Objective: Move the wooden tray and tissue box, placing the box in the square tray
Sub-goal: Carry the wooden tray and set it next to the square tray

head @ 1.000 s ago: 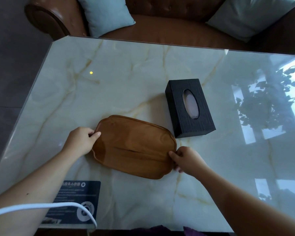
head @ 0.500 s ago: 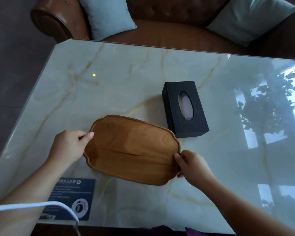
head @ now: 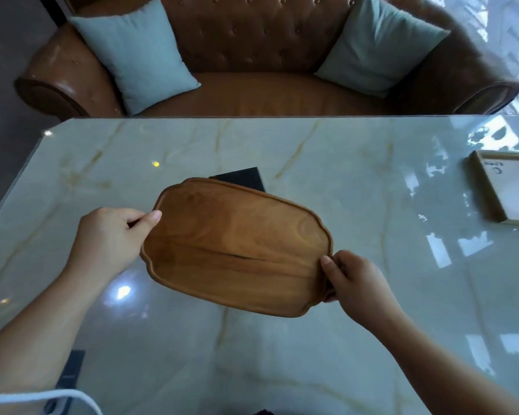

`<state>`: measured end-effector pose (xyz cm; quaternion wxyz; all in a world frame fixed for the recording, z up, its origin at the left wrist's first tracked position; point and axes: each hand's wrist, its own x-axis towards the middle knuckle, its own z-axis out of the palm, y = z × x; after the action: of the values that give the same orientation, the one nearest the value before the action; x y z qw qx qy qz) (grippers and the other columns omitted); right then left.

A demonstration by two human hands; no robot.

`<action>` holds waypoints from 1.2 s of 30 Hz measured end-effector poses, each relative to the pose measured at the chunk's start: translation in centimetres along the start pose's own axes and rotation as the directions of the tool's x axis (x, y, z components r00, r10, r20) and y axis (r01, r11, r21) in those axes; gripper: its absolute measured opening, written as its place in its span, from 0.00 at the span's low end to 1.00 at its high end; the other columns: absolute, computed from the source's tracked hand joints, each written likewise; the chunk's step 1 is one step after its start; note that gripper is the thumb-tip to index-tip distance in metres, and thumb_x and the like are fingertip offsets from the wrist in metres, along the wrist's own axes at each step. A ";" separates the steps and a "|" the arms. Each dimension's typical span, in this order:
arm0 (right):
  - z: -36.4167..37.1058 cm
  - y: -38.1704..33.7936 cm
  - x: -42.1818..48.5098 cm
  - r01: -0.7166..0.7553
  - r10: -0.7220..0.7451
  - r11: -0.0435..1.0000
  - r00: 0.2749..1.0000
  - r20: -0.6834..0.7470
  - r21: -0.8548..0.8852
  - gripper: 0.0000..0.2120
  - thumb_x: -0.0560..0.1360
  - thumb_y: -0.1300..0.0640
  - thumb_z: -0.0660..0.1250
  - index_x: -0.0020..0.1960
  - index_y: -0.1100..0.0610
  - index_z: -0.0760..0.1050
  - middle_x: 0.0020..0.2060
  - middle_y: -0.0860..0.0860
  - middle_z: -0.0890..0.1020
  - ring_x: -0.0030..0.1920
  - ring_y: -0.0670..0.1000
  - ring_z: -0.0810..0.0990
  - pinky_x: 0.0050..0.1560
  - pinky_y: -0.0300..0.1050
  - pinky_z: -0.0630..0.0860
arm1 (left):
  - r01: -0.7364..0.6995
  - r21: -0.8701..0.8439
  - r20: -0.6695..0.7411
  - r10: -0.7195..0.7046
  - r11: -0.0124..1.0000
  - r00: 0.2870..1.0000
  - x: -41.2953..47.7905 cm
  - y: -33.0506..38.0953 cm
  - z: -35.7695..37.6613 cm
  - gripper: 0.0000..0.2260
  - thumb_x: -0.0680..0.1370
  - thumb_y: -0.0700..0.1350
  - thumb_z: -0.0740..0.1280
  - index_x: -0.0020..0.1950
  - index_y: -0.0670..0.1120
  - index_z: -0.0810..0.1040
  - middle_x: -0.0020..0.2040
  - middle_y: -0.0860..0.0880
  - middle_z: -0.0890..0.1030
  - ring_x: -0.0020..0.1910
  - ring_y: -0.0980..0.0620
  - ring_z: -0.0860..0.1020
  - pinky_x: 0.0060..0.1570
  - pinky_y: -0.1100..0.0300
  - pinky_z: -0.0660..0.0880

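Observation:
The brown wooden tray with a scalloped rim hangs above the marble table, tilted toward me. My left hand grips its left end, thumb on the rim. My right hand pinches its right end. The black tissue box lies on the table behind the tray; only its far corner shows above the tray's rim. The square tray, light wood with a white floor, sits at the table's right edge, partly cut off by the frame.
A brown leather sofa with two pale blue cushions stands behind the table. A dark card lies near the table's front left corner, and a white cable crosses the lower left.
Both hands have lifted the wooden tray off the table and up toward me, so it hides most of the tissue box. My view has risen, bringing the square tray into sight.

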<state>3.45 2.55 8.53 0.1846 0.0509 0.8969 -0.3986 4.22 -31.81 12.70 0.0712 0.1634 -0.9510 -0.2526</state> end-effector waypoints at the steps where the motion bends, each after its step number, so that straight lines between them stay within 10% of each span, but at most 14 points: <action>1: -2.0 1.2 0.2 0.001 -0.001 1.000 1.000 -0.010 0.000 0.17 0.80 0.52 0.62 0.38 0.62 0.72 0.29 0.53 0.84 0.27 0.47 0.84 0.35 0.46 0.79 | -0.002 -0.010 0.004 0.002 1.000 1.000 -0.3 2.2 1.0 0.16 0.75 0.51 0.67 0.36 0.40 0.82 0.31 0.37 0.81 0.37 0.37 0.79 0.33 0.59 0.68; 14: -20.0 17.5 3.4 -0.012 0.005 0.999 0.990 -0.141 -0.052 0.17 0.80 0.51 0.61 0.40 0.62 0.72 0.30 0.52 0.82 0.27 0.44 0.81 0.26 0.33 0.68 | 0.026 -0.130 0.101 -0.013 0.991 0.995 -4.2 22.6 14.3 0.10 0.75 0.48 0.69 0.35 0.46 0.82 0.30 0.47 0.82 0.29 0.50 0.77 0.28 0.67 0.67; 21: -25.7 25.4 5.0 -0.065 0.040 0.994 0.963 -0.266 -0.086 0.16 0.80 0.53 0.61 0.39 0.63 0.72 0.31 0.58 0.79 0.35 0.58 0.78 0.36 0.52 0.73 | 0.030 -0.156 0.218 0.005 0.987 0.976 -5.0 28.5 23.3 0.10 0.74 0.48 0.70 0.41 0.43 0.84 0.35 0.43 0.85 0.37 0.43 0.81 0.41 0.52 0.75; 36: -37.4 42.3 7.4 -0.344 0.263 0.931 0.862 -0.433 -0.119 0.15 0.81 0.53 0.60 0.35 0.54 0.69 0.28 0.50 0.75 0.35 0.59 0.75 0.35 0.49 0.67 | 0.136 -0.278 0.578 0.052 0.951 0.815 -8.5 42.1 41.1 0.13 0.69 0.50 0.72 0.35 0.40 0.82 0.33 0.40 0.84 0.38 0.39 0.82 0.41 0.48 0.79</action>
<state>-4.20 58.25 -0.69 0.0570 0.2563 0.9303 -0.2561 -8.35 24.40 -2.01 -0.2021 0.0871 -0.8726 -0.4361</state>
